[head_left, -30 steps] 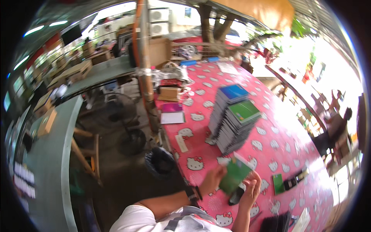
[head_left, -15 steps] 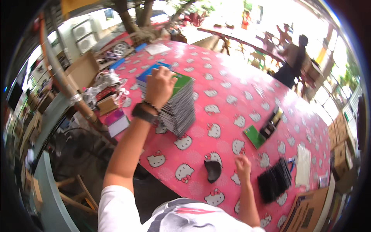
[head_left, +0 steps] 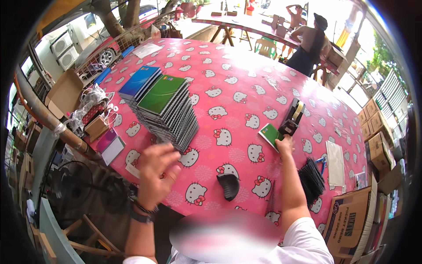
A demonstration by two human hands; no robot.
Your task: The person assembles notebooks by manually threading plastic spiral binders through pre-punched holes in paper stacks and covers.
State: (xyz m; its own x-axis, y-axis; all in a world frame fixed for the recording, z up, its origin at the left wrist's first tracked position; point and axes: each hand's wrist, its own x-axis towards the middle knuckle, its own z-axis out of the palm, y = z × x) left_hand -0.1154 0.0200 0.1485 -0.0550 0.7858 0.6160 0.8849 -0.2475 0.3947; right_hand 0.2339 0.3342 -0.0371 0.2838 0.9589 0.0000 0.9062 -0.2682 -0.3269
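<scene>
My left hand (head_left: 158, 174) is off the table's near edge side with its fingers spread and nothing in them. Just beyond it stands a tall stack of spiral notebooks (head_left: 169, 112), with green and blue covers on top. My right hand (head_left: 285, 144) pinches the near corner of a small green notebook (head_left: 269, 135) lying flat. A black tape dispenser (head_left: 292, 118) with a roll of tape touches or nearly touches that notebook's far side. Between my hands lies a black curved piece (head_left: 229, 186) whose kind I cannot make out.
Black spiral binding coils (head_left: 311, 181) are heaped right of my right forearm, beside blue-handled pliers (head_left: 322, 163) and a whitish flat sheet (head_left: 335, 165). A cardboard box (head_left: 349, 222) stands at the near right. Purple-and-white pads (head_left: 112, 147) lie at the left edge. People are at a far table.
My left hand has left the top of the notebook stack and come back toward me, opening. My right hand has moved forward onto the small green notebook. The view has shifted.
</scene>
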